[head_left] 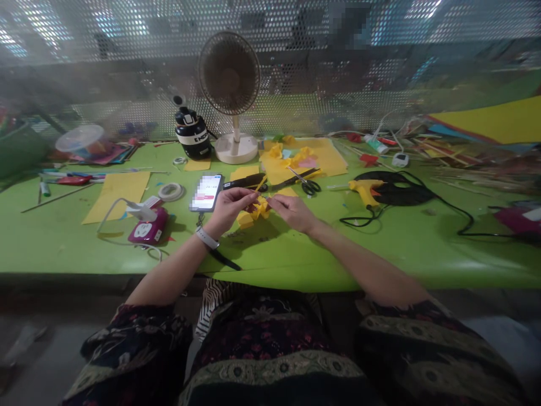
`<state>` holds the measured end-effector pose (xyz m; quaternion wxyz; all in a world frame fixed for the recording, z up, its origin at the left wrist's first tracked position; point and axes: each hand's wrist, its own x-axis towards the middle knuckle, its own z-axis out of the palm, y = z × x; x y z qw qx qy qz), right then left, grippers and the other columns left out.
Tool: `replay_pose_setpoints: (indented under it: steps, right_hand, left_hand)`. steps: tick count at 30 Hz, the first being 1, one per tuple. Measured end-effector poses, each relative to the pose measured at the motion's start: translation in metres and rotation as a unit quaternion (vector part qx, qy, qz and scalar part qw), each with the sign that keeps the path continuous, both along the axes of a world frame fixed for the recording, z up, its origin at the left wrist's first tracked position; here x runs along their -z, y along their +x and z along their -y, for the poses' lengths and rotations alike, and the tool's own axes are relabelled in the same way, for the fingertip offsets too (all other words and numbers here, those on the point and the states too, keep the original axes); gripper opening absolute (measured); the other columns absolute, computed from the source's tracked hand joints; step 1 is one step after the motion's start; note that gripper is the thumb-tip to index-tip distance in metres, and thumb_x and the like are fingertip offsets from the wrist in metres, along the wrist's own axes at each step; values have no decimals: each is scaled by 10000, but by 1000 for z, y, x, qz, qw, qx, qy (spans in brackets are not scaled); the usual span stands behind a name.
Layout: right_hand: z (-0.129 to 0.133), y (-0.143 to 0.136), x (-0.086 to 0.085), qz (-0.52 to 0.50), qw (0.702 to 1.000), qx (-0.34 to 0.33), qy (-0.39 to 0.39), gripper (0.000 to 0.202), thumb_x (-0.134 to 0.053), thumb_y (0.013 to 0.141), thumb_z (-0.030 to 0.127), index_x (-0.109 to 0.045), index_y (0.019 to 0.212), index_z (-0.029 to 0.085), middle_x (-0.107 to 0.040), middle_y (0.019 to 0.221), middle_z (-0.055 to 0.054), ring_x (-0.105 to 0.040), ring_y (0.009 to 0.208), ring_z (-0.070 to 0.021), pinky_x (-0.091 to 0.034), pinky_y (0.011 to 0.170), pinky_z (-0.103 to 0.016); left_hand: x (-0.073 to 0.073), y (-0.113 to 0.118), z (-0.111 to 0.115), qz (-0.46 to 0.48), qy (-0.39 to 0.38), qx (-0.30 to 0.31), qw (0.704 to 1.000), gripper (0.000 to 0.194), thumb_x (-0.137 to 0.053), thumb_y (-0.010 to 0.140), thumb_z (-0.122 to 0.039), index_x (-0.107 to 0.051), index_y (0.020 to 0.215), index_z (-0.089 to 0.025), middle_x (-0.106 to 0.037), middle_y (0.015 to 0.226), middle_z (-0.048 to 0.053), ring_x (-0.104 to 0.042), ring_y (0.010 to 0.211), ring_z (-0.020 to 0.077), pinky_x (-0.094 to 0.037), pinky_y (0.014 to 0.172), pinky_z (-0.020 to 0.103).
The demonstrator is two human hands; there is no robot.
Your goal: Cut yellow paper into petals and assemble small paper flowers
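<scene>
Over the middle of the green table, my left hand (pixel 235 206) pinches a small yellow paper piece (pixel 262 183), a thin strip of which sticks up from the fingertips. My right hand (pixel 293 212) is closed at the same piece from the other side, thumb and finger pressed together. Just under the hands lie folded yellow paper shapes (pixel 246 219), partly covered by the fingers. Beyond the hands are black-handled scissors (pixel 310 186) and a dark elongated tool (pixel 245 182). A phone (pixel 205 192) with a lit screen lies left of my left hand.
A desk fan (pixel 230 73) and a black bottle (pixel 193 135) stand at the back. Yellow sheets (pixel 333 158) bear more paper shapes. To the right, a yellow glue gun (pixel 367 190) trails a black cable. A purple power block (pixel 147 226) and tape roll (pixel 171 192) are left.
</scene>
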<state>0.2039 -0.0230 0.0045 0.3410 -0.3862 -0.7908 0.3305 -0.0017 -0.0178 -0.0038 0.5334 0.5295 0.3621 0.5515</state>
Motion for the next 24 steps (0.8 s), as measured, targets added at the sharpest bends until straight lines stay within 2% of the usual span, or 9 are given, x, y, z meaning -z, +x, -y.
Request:
replay_pose_setpoints:
  steps: [10, 19, 22, 24]
  right_hand:
    - [-3, 2, 4, -13, 999, -32, -20, 493, -465, 948, 599, -556, 691, 188, -418, 592, 33, -360, 553, -114, -277, 559, -282]
    - [-2, 1, 2, -28, 997, -44, -60, 496, -468, 950, 598, -651, 783, 168, -397, 594, 42, -359, 563, -113, -289, 570, -276]
    - [0, -1, 4, -25, 997, -36, -63, 480, -471, 955, 591, -647, 804, 170, -434, 595, 34, -396, 568, -121, -309, 567, -274]
    - [0, -3, 8, -33, 998, -10, -44, 430, -531, 932, 581, -661, 891, 173, -515, 639, 17, -451, 593, -132, -347, 583, -277]
  left_hand:
    - [6, -2, -2, -3, 20, 19, 1000, 276, -855, 718, -405, -772, 802, -156, -740, 712, 44, -635, 549, 83, -534, 562, 220]
    - [0, 3, 3, 20, -1, 20, 1000, 327, -886, 656, -430, -755, 770, -153, -710, 661, 22, -593, 517, 72, -501, 531, 215]
    - [0, 4, 4, 32, 11, 14, 999, 303, -876, 681, -414, -723, 728, -157, -695, 634, 8, -597, 516, 70, -499, 532, 208]
    - [2, 3, 3, 34, 25, -1, 999, 295, -868, 696, -406, -705, 707, -161, -681, 609, -2, -596, 510, 70, -495, 530, 205]
